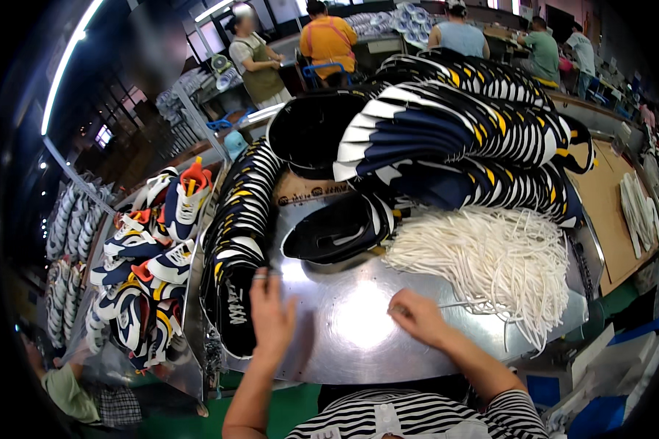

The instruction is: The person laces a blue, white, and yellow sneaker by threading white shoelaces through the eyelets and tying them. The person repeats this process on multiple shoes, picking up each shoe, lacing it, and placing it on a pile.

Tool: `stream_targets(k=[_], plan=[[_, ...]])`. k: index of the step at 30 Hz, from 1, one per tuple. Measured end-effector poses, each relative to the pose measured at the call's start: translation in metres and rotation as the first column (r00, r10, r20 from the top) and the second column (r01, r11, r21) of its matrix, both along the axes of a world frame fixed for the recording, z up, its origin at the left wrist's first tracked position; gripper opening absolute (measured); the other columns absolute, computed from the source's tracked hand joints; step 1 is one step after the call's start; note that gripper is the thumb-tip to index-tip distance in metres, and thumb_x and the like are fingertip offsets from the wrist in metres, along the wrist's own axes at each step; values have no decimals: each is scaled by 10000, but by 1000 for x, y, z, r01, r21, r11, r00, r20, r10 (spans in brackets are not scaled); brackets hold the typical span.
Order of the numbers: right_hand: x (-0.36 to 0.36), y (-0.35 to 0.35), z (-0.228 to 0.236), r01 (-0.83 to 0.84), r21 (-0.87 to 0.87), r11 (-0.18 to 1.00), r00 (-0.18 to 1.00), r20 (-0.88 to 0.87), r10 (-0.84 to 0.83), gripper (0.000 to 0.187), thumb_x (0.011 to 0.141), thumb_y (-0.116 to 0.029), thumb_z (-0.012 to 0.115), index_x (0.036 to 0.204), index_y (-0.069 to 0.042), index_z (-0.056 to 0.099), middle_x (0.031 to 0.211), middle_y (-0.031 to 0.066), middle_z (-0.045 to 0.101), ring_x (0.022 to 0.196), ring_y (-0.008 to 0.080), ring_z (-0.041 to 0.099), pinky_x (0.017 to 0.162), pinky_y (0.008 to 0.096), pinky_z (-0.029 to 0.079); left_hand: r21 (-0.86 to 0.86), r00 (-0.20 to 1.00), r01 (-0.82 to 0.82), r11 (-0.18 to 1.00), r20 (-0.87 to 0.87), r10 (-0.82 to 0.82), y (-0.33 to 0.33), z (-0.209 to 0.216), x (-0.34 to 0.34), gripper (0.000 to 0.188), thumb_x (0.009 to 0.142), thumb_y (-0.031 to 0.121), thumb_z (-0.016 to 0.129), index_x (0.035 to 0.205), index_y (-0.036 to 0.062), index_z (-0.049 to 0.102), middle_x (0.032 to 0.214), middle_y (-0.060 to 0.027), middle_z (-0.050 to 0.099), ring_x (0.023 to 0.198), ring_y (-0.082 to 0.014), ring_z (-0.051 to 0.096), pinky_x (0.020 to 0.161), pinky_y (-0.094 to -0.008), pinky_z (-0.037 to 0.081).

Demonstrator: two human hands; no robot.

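My left hand [272, 314] is open, fingers stretched out, beside the near end of a long nested row of shoe uppers [245, 219] in navy, white, yellow and black. Whether it touches them I cannot tell. Over the shiny metal table [329, 355], my right hand [419, 319] is closed in a pinch; something small and greyish shows at its fingertips, too small to name. A heap of white shoelaces [490, 260] lies to its right, one lace straying toward the wrist. Beyond both hands, a single dark shoe upper [340, 230] lies on its side.
Large stacks of nested uppers [454, 132] fill the table's far side. On the left, a rack holds finished-looking sneakers [172, 263] with orange linings. Cardboard [608, 212] with white strips lies at right. Several people work in the background, one in an orange top [328, 44].
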State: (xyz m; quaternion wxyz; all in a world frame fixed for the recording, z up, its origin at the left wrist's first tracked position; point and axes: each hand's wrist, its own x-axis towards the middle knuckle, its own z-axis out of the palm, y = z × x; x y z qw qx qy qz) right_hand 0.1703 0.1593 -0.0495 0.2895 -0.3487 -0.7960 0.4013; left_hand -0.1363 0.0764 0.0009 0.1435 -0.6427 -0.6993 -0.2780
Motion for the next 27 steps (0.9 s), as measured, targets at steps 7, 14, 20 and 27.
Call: stream_targets(k=[7,14,20,27], plan=[[-14,-84,108,-618,-269,739,682,-651,334,176,884,-9,690,1048,16,634,909,57,670,645,59,550,560,184,411,-228,946,304,925,-42,-322,137,-1,58,289,793,169,688,1042,28,651,975,-119,654,912,-311,604,759,-439,490],[86,-114,46,-426,-694,580,658,-678,-328,142,887,34,646,1022,22,603,890,140,648,558,78,489,481,175,348,192,976,216,957,-77,-204,57,73,73,68,803,61,634,844,29,591,815,-111,610,795,-287,604,691,-391,504],[6,-130,94,-642,-569,514,736,-644,206,168,894,-19,677,1041,4,597,948,87,672,672,42,557,524,167,386,400,-110,86,913,914,-390,-57,36,91,313,995,116,565,1291,21,530,1218,-28,625,1113,-140,575,993,-302,422],[-29,-132,94,-767,-478,428,608,-755,246,129,940,-92,634,1060,-55,601,873,16,692,633,12,527,522,154,375,-9,-391,236,972,915,104,-109,-52,82,186,969,277,635,1013,97,615,922,-54,688,745,-145,641,589,-269,480]])
